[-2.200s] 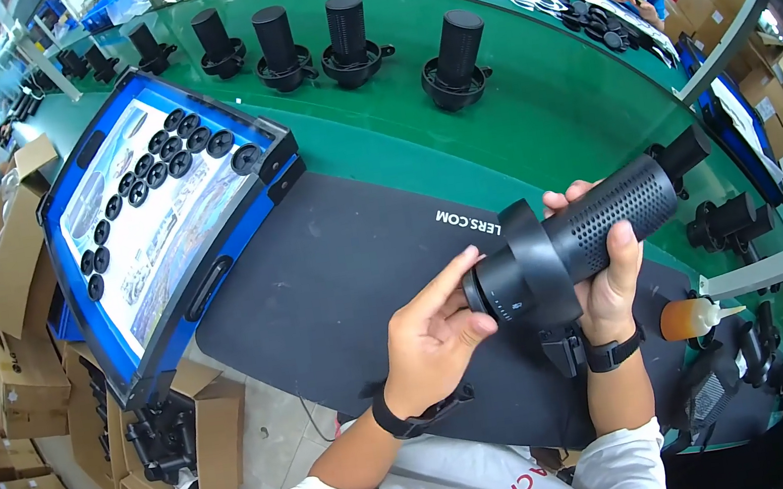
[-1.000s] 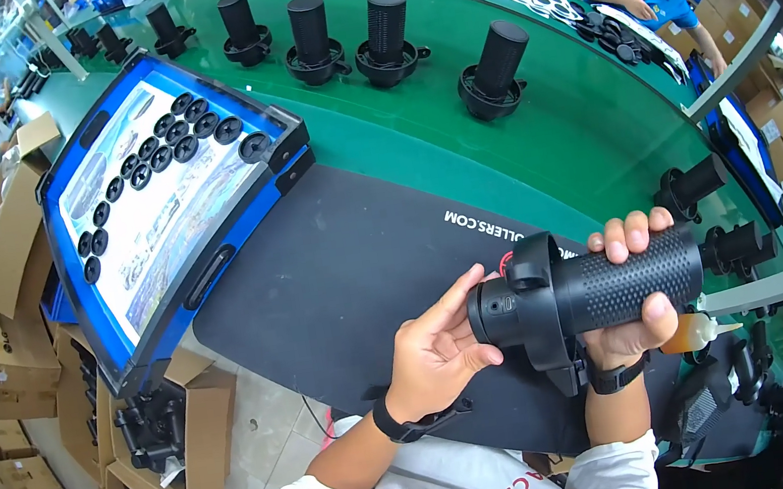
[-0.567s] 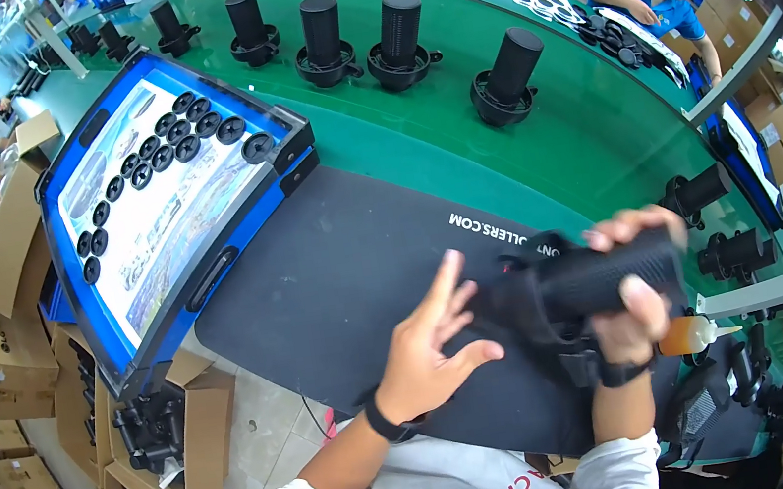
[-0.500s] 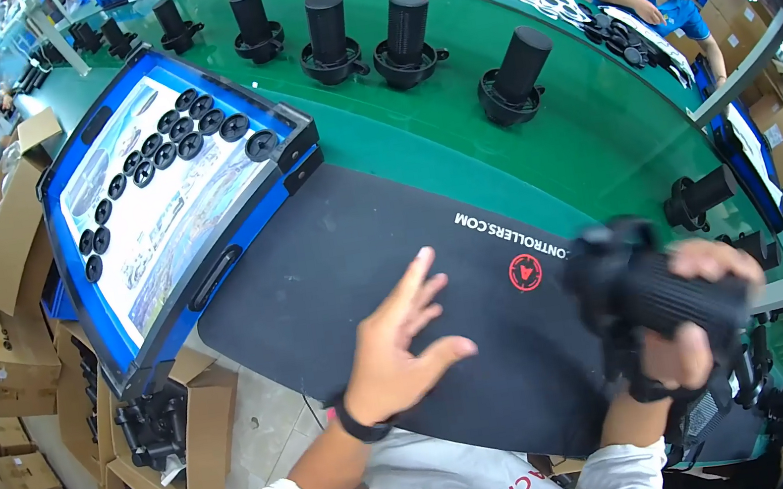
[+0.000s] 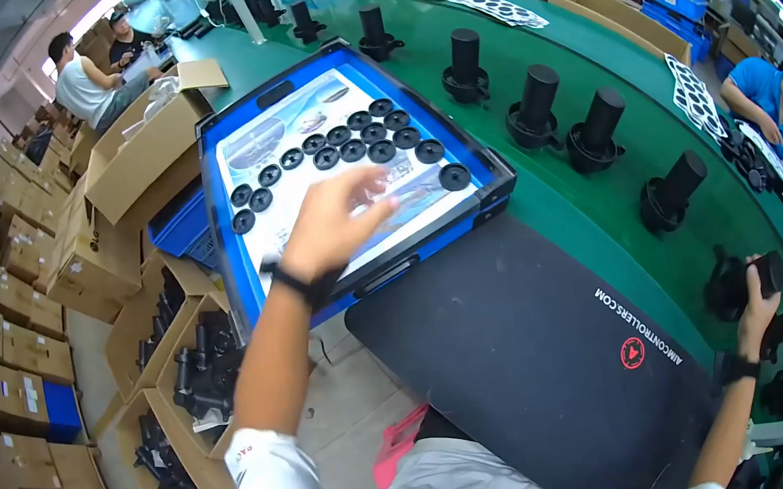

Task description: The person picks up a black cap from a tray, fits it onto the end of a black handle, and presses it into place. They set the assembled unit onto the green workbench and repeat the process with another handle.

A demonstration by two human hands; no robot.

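My left hand (image 5: 333, 223), fingers stretched and apart, hovers over the near part of a blue-framed tray (image 5: 467, 214) and holds nothing. On the tray's white printed sheet lie several black round discs (image 5: 382, 152), just beyond my fingers. Far to the right, my right hand (image 5: 758, 305) is wrapped round a black cylindrical part with a wider base (image 5: 769, 273), over the edge of the green table. A black mat (image 5: 516, 347) lies between my two arms.
Similar black cylindrical parts (image 5: 534, 102) stand in a row along the green table (image 5: 598, 215). Cardboard boxes of black parts (image 5: 208, 360) sit on the floor at left. A co-worker in a blue shirt (image 5: 766, 97) works at far right; other people sit at far left.
The view has swung left. My left hand has moved from above the mat to above the tray. My right hand has carried the black cylindrical part from beside the mat to the green table's right side.
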